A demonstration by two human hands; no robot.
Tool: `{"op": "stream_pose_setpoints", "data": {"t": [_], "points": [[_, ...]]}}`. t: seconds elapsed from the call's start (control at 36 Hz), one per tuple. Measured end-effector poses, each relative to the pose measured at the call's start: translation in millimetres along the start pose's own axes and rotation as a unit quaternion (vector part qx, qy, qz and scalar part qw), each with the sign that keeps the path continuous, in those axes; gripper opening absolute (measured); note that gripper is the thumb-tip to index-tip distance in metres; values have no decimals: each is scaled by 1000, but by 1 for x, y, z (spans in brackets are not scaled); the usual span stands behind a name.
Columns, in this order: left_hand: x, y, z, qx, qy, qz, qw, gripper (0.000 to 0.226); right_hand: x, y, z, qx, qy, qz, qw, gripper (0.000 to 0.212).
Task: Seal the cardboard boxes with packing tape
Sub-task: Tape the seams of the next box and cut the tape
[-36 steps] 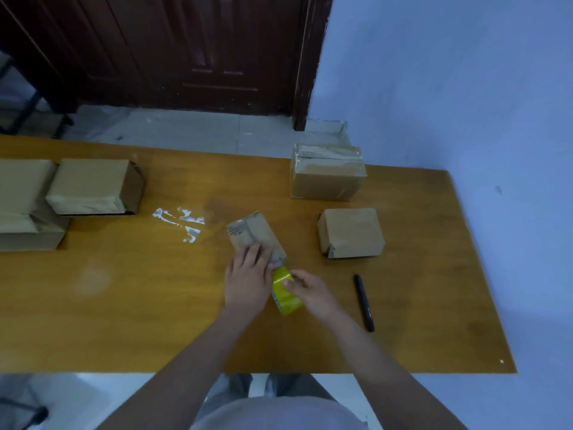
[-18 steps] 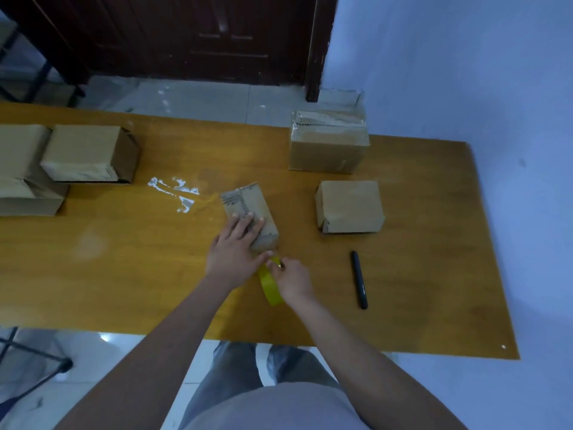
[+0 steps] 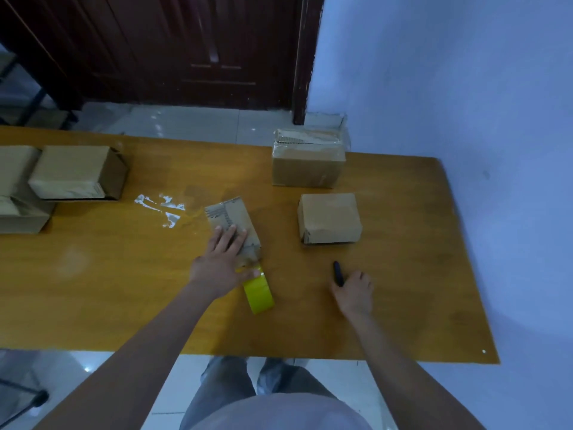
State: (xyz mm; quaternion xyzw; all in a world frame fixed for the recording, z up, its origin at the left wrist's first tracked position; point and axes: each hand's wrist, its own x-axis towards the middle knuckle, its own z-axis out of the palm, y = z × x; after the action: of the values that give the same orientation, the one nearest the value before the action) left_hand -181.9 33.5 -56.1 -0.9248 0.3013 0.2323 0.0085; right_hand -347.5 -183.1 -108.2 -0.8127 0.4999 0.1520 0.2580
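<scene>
Lying mid-frame, small box point(image 3: 233, 223) was pressed by left hand point(image 3: 220, 262), fingers flat | yellow tape roll point(image 3: 259, 292) stood just below, released by right hand point(image 3: 353, 289) | right hand had moved rightward, fingers curled on black pen point(image 3: 338, 273) | table point(image 3: 124, 290).

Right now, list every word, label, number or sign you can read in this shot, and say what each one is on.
No text here can be read.
Small box under the left hand: dark printed marks on its top, too blurred to read.
Yellow tape roll: no print visible.
Black pen at the right hand: no lettering visible.
Other boxes: plain brown, no labels visible.
</scene>
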Motion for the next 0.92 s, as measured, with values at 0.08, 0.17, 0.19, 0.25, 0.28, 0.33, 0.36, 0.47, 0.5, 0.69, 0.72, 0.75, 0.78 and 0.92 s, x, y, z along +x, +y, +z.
{"op": "stream_pose_setpoints", "data": {"t": [0.08, 0.17, 0.19, 0.25, 0.28, 0.33, 0.36, 0.47, 0.5, 0.69, 0.72, 0.75, 0.78, 0.92], "points": [[0, 0, -2, 3, -7, 3, 1000, 96, 2, 9, 7, -56, 7, -50, 997, 38], [-2, 1, -2, 3, -11, 1, 1000, 95, -2, 4, 6, -19, -3, -102, 995, 24], [-2, 1, -2, 4, -11, 1, 1000, 95, -6, 1, 4, 19, -14, -122, 992, 21], [-3, 1, -3, 0, -9, -2, 1000, 95, -15, -9, -4, 77, -34, -182, 980, 17], [-3, 1, -4, -4, -10, -5, 1000, 95, -22, -17, -8, 76, -40, -228, 970, 18], [-4, 1, -5, -9, -12, -11, 1000, 95, -35, -34, -15, 17, -33, -319, 947, 24], [-4, 1, -6, -10, -13, -12, 1000, 95, -39, -42, -16, -27, -18, -361, 932, 27], [-4, 1, -6, 2, -15, -12, 1000, 96, -47, -75, -15, -95, 55, -453, 885, 28], [-4, 2, -6, 5, -16, -12, 1000, 97, -48, -81, -14, -98, 71, -464, 878, 23], [-5, 3, -8, 15, -21, -16, 1000, 95, -46, -104, -16, -146, 70, -479, 863, 27], [-5, 3, -8, 14, -20, -16, 1000, 94, -45, -104, -17, -153, 68, -479, 862, 28], [-5, 3, -7, 14, -18, -16, 1000, 95, -45, -105, -18, -161, 64, -478, 861, 28], [-5, 3, -7, 14, -17, -17, 1000, 95, -44, -105, -18, -167, 59, -476, 862, 28], [-4, 2, -5, 14, -14, -17, 1000, 95, -43, -103, -17, -167, 64, -428, 886, 26]]}}
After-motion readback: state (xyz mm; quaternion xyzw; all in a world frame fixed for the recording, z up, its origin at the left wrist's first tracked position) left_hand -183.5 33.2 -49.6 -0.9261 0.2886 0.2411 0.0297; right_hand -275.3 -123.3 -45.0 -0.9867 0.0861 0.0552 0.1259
